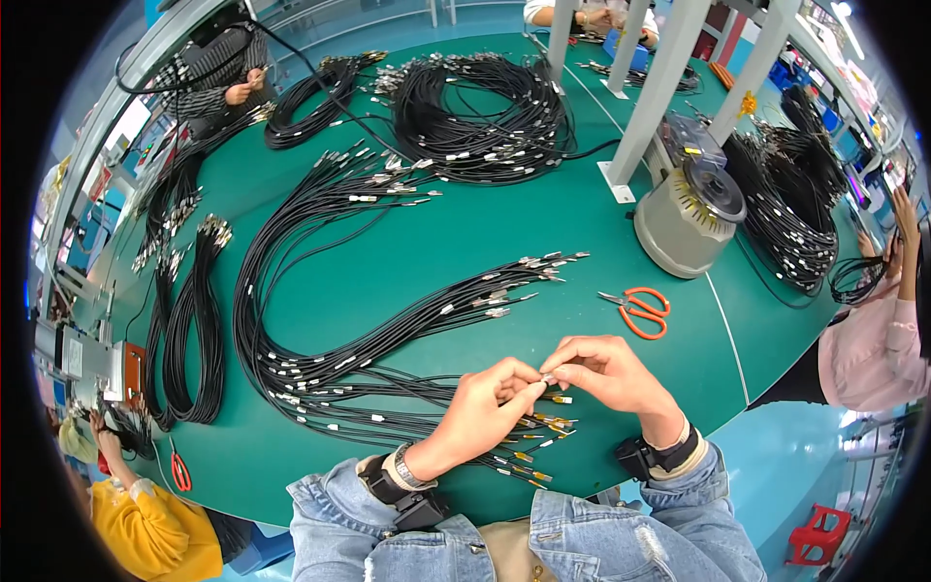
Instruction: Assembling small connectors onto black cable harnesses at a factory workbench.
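Note:
My left hand (pixel 482 409) and my right hand (pixel 609 376) meet fingertip to fingertip above the near part of the table. Both are closed in a pinch on a small silvery connector (pixel 548 378), mostly covered by the fingers. Under and beside my left hand lie black cable ends with yellowish metal tips (pixel 538 427). These cables belong to a long black bundle (pixel 254 310) that curves round to the left, with white labels along it. Its other ends (pixel 504 291) fan out just beyond my hands. Orange-handled cutters (pixel 645 312) rest open-jawed beyond my right hand.
Coiled black cables (pixel 485 160) lie at the back, and looped cables (pixel 194 330) at the left. Right of centre stands a round grey machine (pixel 689 218) near metal posts (pixel 659 87). Red-handled scissors (pixel 180 470) lie at the left edge. Other people work around the green table (pixel 427 242).

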The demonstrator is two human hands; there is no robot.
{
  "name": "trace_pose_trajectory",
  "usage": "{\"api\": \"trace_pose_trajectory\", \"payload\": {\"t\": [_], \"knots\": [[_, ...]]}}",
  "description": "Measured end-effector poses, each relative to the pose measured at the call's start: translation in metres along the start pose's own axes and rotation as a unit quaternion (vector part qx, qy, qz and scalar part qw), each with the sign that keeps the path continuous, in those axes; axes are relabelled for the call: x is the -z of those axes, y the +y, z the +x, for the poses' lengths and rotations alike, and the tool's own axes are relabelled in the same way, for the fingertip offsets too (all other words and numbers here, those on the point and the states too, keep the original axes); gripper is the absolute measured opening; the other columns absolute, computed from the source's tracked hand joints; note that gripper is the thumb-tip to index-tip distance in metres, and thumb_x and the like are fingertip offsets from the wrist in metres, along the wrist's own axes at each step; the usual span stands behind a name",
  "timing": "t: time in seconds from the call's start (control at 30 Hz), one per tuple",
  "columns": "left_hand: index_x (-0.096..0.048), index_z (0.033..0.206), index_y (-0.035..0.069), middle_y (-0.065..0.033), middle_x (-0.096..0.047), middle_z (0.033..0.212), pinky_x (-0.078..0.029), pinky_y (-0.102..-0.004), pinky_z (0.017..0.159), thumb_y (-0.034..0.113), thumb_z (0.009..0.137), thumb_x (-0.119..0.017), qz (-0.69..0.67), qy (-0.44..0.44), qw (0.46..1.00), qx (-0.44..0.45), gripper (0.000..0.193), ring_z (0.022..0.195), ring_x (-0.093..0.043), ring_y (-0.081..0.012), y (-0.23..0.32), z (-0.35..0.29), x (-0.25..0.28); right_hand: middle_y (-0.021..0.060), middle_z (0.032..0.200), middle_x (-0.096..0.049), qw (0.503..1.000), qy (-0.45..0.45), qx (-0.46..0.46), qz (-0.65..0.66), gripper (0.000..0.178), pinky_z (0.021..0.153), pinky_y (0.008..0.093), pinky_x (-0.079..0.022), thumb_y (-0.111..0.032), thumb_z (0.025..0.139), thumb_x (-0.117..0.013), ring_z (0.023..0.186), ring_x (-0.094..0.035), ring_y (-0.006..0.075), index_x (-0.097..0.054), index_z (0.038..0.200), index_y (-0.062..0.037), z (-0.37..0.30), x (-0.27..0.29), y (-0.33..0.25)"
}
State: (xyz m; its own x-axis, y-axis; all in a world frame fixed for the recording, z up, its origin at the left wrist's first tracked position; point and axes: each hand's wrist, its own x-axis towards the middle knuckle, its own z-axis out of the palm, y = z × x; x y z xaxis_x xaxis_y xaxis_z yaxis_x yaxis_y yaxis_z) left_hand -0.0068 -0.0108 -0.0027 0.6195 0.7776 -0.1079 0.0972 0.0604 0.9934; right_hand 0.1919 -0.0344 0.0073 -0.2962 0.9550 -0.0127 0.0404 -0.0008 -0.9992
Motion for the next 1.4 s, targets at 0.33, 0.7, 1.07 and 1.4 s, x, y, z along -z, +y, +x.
{"api": "trace_pose_trajectory", "payload": {"t": [0.33, 0.7, 1.07, 1.4], "knots": [[-0.058, 0.087, -0.004, -0.0036, -0.063, 0.076, -0.047, -0.0191, 0.058, 0.001, 0.086, -0.061, 0.045, 0.082, 0.992, -0.084, 0.006, 0.067, -0.060, -0.0061, 0.002, -0.001, -0.007, 0.0032, 0.080, -0.061, 0.956, 0.290, 0.030, -0.003, 0.017, 0.066, 0.0231, -0.045, -0.011, 0.090, -0.056, 0.071, -0.054, 0.0089, -0.061, 0.098, 0.0024, -0.019, 0.057, -0.004], [-0.057, 0.091, -0.003, -0.0027, -0.061, 0.070, -0.042, -0.0179, 0.053, -0.001, 0.087, -0.059, 0.043, 0.077, 0.993, -0.075, 0.005, 0.062, -0.056, -0.0050, -0.010, -0.003, -0.011, -0.0013, 0.070, -0.054, 0.837, 0.540, 0.088, 0.025, 0.014, 0.055, 0.0210, -0.037, -0.015, 0.088, -0.059, 0.061, -0.047, 0.0059, -0.062, 0.087, -0.0013, -0.031, 0.159, -0.016], [-0.056, 0.092, -0.003, -0.0021, -0.061, 0.070, -0.039, -0.0170, 0.050, 0.000, 0.086, -0.060, 0.037, 0.088, 0.993, -0.071, 0.007, 0.059, -0.054, -0.0031, -0.009, -0.003, -0.010, -0.0047, 0.061, -0.047, 0.850, 0.521, 0.037, 0.067, 0.015, 0.046, 0.0207, -0.029, -0.017, 0.083, -0.064, 0.047, -0.037, 0.0034, -0.060, 0.078, -0.0039, 0.004, 0.167, -0.012], [-0.059, 0.091, -0.004, -0.0029, -0.063, 0.070, -0.044, -0.0178, 0.054, 0.000, 0.084, -0.063, 0.077, 0.114, 0.986, -0.098, 0.008, 0.063, -0.059, -0.0054, -0.004, -0.003, -0.012, -0.0037, 0.063, -0.046, 0.841, 0.469, 0.154, 0.220, 0.011, 0.050, 0.0219, -0.031, -0.011, 0.086, -0.059, 0.048, -0.034, 0.0047, -0.057, 0.078, -0.0050, 0.008, 0.155, -0.016]]}}
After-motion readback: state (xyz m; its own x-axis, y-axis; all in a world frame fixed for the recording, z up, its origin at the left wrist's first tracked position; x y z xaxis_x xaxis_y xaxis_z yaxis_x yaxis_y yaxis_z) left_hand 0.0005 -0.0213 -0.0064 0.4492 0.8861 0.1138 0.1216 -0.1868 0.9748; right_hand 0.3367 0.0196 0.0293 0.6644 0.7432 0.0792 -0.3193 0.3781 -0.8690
